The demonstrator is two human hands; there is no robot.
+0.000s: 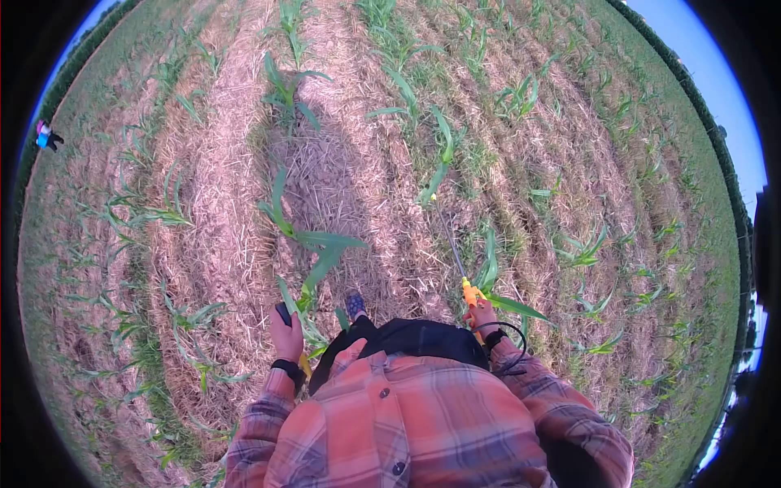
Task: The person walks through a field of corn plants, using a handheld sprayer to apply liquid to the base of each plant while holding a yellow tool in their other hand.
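My right hand [483, 314] is wrapped round the yellow-orange handle [469, 291] of a spray wand. The thin wand [450, 237] runs forward from it to a yellow tip [434, 198] beside a green plant [445, 154]. A black hose [521, 346] loops by my right wrist. On the other side, my left hand [285, 335] is closed on a black grip [283, 313], with a yellow part [305, 363] showing below it near the wrist. Leafy plants [321, 244] stand just ahead, between the hands.
Rows of young green plants [285, 89] grow from soil covered with dry straw [228, 163]. One patterned shoe [355, 305] shows below me. A distant person [45, 138] is at the far left edge. Trees [724, 154] line the field's right edge.
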